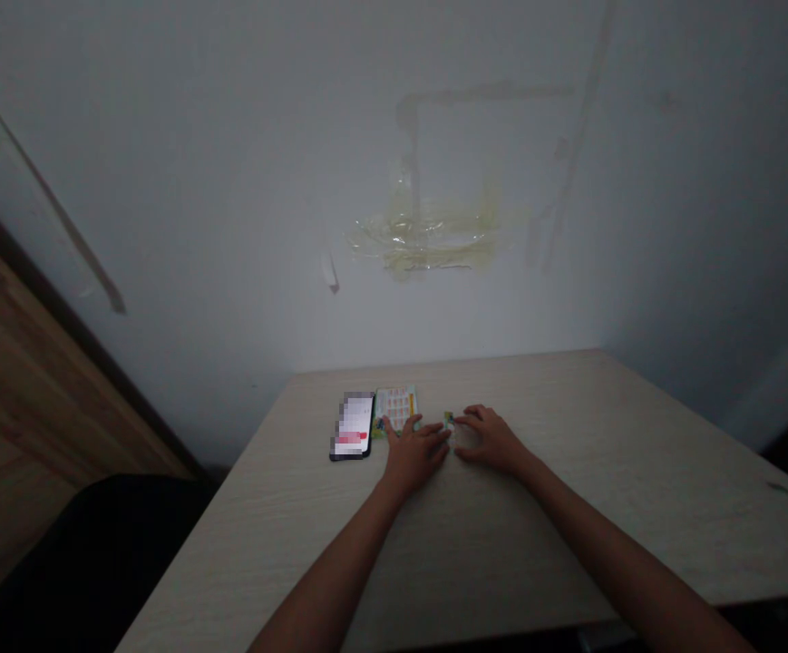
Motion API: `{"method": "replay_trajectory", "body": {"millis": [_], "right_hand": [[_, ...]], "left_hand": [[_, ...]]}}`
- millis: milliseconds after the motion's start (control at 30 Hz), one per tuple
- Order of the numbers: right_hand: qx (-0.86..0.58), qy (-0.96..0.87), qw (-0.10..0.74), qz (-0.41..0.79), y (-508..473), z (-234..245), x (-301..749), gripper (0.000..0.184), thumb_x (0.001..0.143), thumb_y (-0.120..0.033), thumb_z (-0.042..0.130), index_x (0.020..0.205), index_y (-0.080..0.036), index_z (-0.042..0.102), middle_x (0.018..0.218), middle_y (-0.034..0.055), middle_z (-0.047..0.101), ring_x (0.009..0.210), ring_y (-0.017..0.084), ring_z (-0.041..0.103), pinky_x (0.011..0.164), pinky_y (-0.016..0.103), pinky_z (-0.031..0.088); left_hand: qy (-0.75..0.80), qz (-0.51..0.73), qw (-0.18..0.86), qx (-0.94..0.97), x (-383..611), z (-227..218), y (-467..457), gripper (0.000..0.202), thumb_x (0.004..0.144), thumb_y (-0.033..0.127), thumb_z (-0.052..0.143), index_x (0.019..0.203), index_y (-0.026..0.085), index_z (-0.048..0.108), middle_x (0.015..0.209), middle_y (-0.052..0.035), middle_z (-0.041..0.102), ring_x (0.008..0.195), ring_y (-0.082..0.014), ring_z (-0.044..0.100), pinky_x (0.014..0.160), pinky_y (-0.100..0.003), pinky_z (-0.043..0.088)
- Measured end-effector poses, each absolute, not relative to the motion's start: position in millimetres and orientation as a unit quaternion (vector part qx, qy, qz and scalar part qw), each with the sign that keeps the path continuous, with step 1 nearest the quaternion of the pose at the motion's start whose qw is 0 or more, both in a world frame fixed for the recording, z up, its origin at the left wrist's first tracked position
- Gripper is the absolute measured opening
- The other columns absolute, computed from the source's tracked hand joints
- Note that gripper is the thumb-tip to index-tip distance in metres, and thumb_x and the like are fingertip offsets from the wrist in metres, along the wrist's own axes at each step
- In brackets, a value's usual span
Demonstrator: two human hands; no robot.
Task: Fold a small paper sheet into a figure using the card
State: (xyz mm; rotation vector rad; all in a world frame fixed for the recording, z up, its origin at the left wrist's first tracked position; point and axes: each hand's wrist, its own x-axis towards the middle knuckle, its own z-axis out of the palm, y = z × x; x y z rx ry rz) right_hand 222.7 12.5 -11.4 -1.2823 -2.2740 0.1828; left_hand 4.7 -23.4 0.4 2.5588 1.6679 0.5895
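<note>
Your forearms (pixel 332 571) came in from the near edge of the bench (pixel 264 526), one on each side, and reached inward over its pale, faintly grained top. To the left, beside the bench, stood a dark shape (pixel 94 544), too dim to make out clearly. Near the right edge of the bench top was a small greenish mark (pixel 779 488), well apart from your hands.

Your left hand (pixel 417 453) lay palm down with its fingers spread open, some of them over the near edge of a printed sheet (pixel 397 404). Your right hand (pixel 492 438) was just beside it, its fingers bent and its thumb and forefinger set apart at the base. Between the two hands, by the right fingertips, was a small piece (pixel 449 418), partly green, on the bench; you could not tell from this view whether the right fingers were gripping it or only touching it.

Left of the sheet and just beside it lay a phone (pixel 353 426), its screen lit and partly blurred into blocks. The sheet showed rows of small reddish pictures.

Behind the bench rose a grey wall (pixel 196 181), with shiny, yellowed tape (pixel 434 240) stuck across its middle and a peeling scrap (pixel 330 272) to the left. Wooden boards (pixel 26 363) slanted along the left side.
</note>
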Motion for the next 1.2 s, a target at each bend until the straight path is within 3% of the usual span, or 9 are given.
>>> {"method": "replay_trajectory", "body": {"millis": [100,267,333,700,1200], "right_hand": [[-0.463,-0.839,0.275,0.076,11.9,-10.4,224.2,0.053,0.072,-0.047,0.073,0.120,-0.026,0.066,0.122,0.0104,0.058,0.113,0.024,0.054,0.097,0.040,0.043],[-0.437,-0.845,0.295,0.083,18.3,-14.9,228.7,0.015,0.082,-0.035,0.067,0.094,-0.031,0.076,0.115,0.0048,0.063,0.109,0.021,0.056,0.098,0.038,0.043],[-0.433,-0.846,0.299,0.082,21.6,-18.3,229.4,0.012,0.083,-0.033,0.067,0.090,-0.033,0.077,0.113,0.0038,0.064,0.108,0.021,0.057,0.098,0.038,0.043],[-0.482,-0.822,0.297,0.061,30.6,-26.9,225.2,0.017,0.087,-0.034,0.063,0.097,-0.032,0.077,0.116,0.0078,0.061,0.109,0.022,0.056,0.096,0.038,0.045],[-0.552,-0.799,0.237,0.024,25.9,-10.8,209.8,0.029,0.093,-0.035,0.053,0.118,-0.035,0.067,0.115,0.0060,0.056,0.107,0.020,0.052,0.093,0.033,0.041]], "left_hand": [[0.532,0.196,0.018,0.824,4.3,1.0,-24.1,0.032,0.093,0.046,0.050,0.124,0.049,0.057,0.133,0.0066,0.062,0.136,-0.0323,0.035,0.102,-0.081,-0.010],[0.538,0.186,0.025,0.822,4.7,1.6,-24.5,0.033,0.094,0.048,0.047,0.125,0.049,0.057,0.135,0.0057,0.061,0.137,-0.0324,0.035,0.102,-0.080,-0.009],[0.540,0.184,0.022,0.821,4.9,1.1,-24.2,0.033,0.094,0.048,0.047,0.125,0.049,0.057,0.135,0.0059,0.061,0.137,-0.0326,0.035,0.102,-0.081,-0.009],[0.527,0.203,0.038,0.825,3.4,-2.9,-21.1,0.032,0.093,0.048,0.050,0.124,0.051,0.056,0.135,0.0091,0.060,0.139,-0.0334,0.033,0.099,-0.082,-0.014],[0.527,0.181,0.028,0.830,3.4,-1.4,-20.5,0.032,0.094,0.047,0.046,0.125,0.051,0.056,0.136,0.0084,0.059,0.140,-0.0338,0.031,0.099,-0.084,-0.008]]}}
